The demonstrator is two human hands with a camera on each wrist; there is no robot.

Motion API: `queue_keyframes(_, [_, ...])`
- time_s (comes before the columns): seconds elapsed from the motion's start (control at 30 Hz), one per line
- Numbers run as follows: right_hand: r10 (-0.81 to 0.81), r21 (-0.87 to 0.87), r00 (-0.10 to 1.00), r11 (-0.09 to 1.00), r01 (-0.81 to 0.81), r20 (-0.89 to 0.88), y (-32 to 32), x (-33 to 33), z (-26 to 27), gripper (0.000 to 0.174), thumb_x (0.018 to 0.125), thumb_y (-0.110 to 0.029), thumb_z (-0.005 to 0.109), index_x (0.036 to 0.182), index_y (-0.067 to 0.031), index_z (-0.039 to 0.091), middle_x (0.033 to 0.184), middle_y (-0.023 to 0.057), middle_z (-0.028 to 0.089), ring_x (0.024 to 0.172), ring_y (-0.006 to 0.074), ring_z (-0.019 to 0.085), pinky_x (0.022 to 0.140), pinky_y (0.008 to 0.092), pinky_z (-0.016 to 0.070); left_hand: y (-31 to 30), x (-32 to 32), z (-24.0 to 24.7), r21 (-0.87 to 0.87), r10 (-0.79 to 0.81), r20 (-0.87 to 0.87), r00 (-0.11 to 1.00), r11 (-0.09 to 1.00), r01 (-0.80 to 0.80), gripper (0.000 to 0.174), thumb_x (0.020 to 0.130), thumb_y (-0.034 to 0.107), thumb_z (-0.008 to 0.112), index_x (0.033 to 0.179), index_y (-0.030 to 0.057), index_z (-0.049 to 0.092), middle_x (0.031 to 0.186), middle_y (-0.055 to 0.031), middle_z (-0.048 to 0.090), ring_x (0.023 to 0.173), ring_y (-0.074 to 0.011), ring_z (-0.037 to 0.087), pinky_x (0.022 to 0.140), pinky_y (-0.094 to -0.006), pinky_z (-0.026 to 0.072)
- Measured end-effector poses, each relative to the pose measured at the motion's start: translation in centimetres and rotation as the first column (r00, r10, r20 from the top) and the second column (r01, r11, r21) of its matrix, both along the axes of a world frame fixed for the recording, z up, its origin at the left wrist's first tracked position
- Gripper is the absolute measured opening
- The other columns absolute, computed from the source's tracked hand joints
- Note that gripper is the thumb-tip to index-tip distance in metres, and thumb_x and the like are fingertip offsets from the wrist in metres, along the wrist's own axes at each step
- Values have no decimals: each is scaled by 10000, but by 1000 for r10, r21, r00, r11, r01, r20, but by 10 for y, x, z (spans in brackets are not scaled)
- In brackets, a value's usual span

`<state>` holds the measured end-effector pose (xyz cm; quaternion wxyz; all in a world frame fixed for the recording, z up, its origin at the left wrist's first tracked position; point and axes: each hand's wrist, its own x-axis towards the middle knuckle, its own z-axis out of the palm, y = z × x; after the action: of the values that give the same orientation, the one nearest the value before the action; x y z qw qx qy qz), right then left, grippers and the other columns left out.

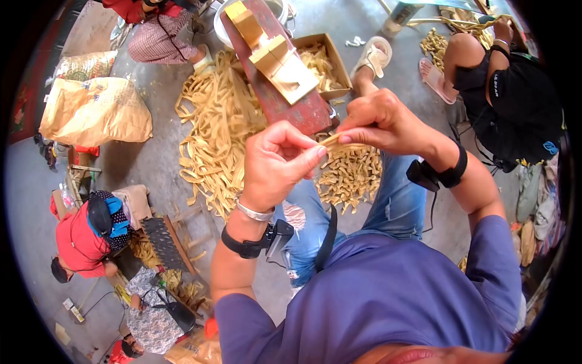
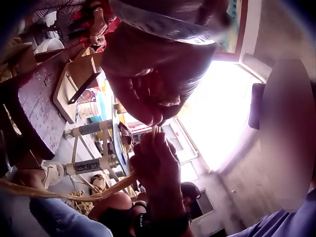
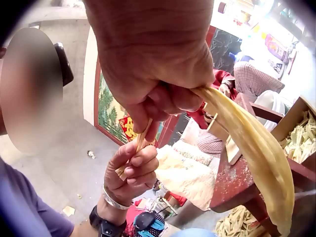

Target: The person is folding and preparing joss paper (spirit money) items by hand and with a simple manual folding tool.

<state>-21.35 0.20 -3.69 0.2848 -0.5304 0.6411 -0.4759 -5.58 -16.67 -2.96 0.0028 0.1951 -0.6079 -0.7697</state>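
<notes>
A long, soft pale-yellow strip [image 3: 252, 143] is stretched between my two hands. My left hand [image 1: 273, 161] pinches its thin end between thumb and fingers. Close beside it, my right hand [image 1: 388, 124] grips the strip with thumb and curled fingers. In the right wrist view the wide part of the strip hangs down from my right hand, while a narrow twisted length joins both sets of fingertips. Below the hands, between the knees, lies a heap of small yellow pieces [image 1: 357, 179]. Longer loose strips [image 1: 212, 139] cover the floor to the left.
Ahead stands a red bench [image 1: 276, 112] with a wooden block fixture [image 1: 285, 70] on it. A cardboard box [image 1: 341, 60] of yellow pieces is beside it. Other people sit around, one in black [image 1: 515, 109] at right, one in red [image 1: 79, 239] at left. A sack [image 1: 97, 112] lies at left.
</notes>
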Motion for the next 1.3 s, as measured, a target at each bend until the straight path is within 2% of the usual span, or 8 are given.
queue_keyframes(0.23, [-192, 53, 960, 981, 185, 202, -64, -66, -56, 173, 797, -130, 746, 913, -4, 724, 771, 59, 688, 713, 79, 593, 621, 249, 475, -55, -54, -59, -1, 220, -73, 973, 975, -220, 54, 840, 8, 646, 865, -16, 604, 743, -95, 654, 570, -112, 606, 507, -242, 524])
queue_keyframes(0.53, [-350, -45, 883, 934, 355, -312, -105, -80, -103, 136, 807, -86, 708, 906, 5, 722, 774, 92, 706, 690, 109, 638, 628, 257, 511, -81, -85, -112, 21, 252, 34, 967, 967, -253, 123, 869, 61, 642, 947, -17, 586, 783, -120, 653, 585, -133, 611, 549, -254, 547])
queue_keyframes(0.63, [-460, 67, 874, 878, 475, -157, -90, -83, -100, 107, 820, -78, 693, 890, -4, 727, 738, 69, 700, 694, 103, 643, 617, 250, 510, -76, -74, -108, 37, 234, 66, 970, 971, -237, 119, 885, 57, 620, 964, -24, 583, 799, -132, 658, 591, -144, 620, 553, -257, 550])
queue_keyframes(0.77, [-394, 25, 743, 891, 454, 540, -57, -62, -80, 260, 893, -97, 629, 1126, 21, 626, 902, 92, 694, 866, 145, 670, 733, 246, 543, -19, -45, -91, 15, -94, 147, 985, 996, 92, 200, 926, 131, 599, 1023, -43, 621, 925, -132, 682, 762, -172, 674, 656, -277, 558])
queue_keyframes(0.87, [-300, -62, 724, 902, 426, 622, -22, -25, -58, 212, 916, -103, 597, 1073, 38, 606, 991, 118, 678, 907, 173, 667, 796, 281, 541, 21, -23, -104, -159, -197, 94, 976, 965, 210, 319, 975, 234, 525, 1169, -5, 610, 1056, -125, 675, 963, -212, 646, 846, -338, 504])
queue_keyframes(1.0, [-150, -99, 604, 928, 359, 783, 35, 44, -30, 132, 876, -29, 626, 985, 44, 641, 952, 114, 680, 926, 174, 654, 823, 294, 530, 59, -10, -76, 662, 125, 41, 991, 740, -121, 360, 962, 174, 536, 1258, -28, 505, 1075, -153, 652, 958, -243, 645, 825, -358, 523])
queue_keyframes(1.1, [-134, -276, 768, 883, 379, 626, 64, 85, -17, 82, 828, 21, 667, 907, 44, 667, 931, 132, 686, 935, 217, 661, 865, 348, 527, 93, -7, -22, 556, 370, -20, 929, 776, -297, 403, 933, 115, 579, 1287, -41, 465, 971, -103, 650, 834, -156, 637, 739, -268, 524])
queue_keyframes(1.3, [60, -564, 832, 762, 318, 551, 122, 125, 59, 35, 825, -11, 668, 819, 9, 639, 857, 173, 683, 819, 291, 685, 872, 442, 495, 145, 33, 86, 167, 254, -372, 893, 965, -204, 343, 773, -97, 677, 1050, 2, 501, 893, -57, 592, 778, -106, 584, 712, -241, 505])
